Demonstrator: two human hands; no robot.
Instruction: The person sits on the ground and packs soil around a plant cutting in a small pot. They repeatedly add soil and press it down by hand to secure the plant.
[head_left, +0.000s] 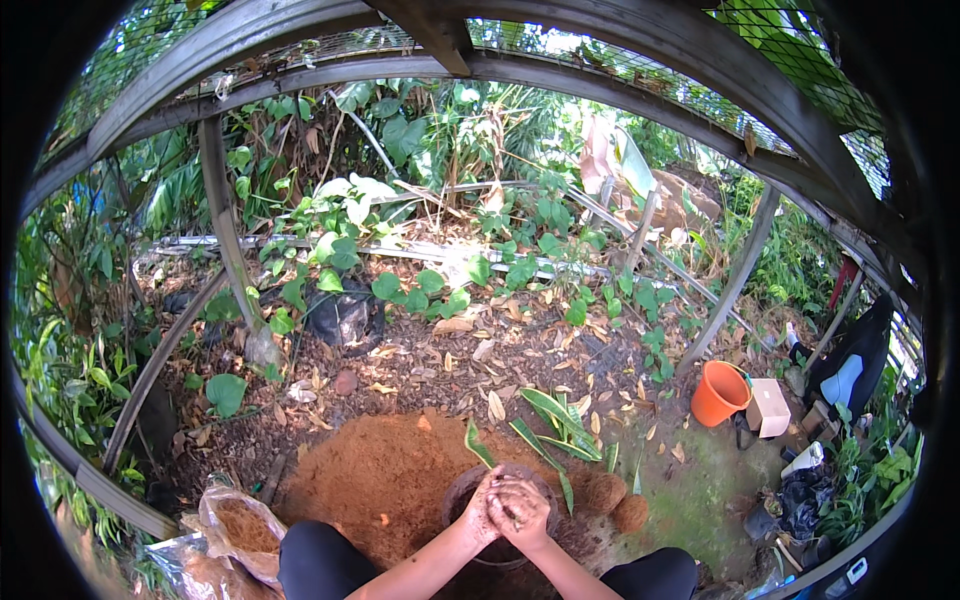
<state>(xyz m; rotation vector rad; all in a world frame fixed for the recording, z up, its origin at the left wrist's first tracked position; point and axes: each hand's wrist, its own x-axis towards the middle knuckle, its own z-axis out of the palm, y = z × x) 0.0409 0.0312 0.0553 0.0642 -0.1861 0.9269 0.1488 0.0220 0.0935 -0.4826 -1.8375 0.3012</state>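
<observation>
The pot (470,495) sits near, on the soil heap (390,480), with both hands (508,508) clasped over it, plastic bags (235,530) to its left, a bucket (720,392) and box (770,408) far right.

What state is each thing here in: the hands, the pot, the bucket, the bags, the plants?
Left hand: soil-covered, pressed against the right hand over the pot.
Right hand: soil-covered, closed around soil.
Dark pot: upright, between the knees.
Orange-brown soil heap: loose, piled on the ground.
Orange bucket: upright, open.
Plastic bag: open, fibre inside.
Striped-leaf cuttings: lying on the ground.
</observation>
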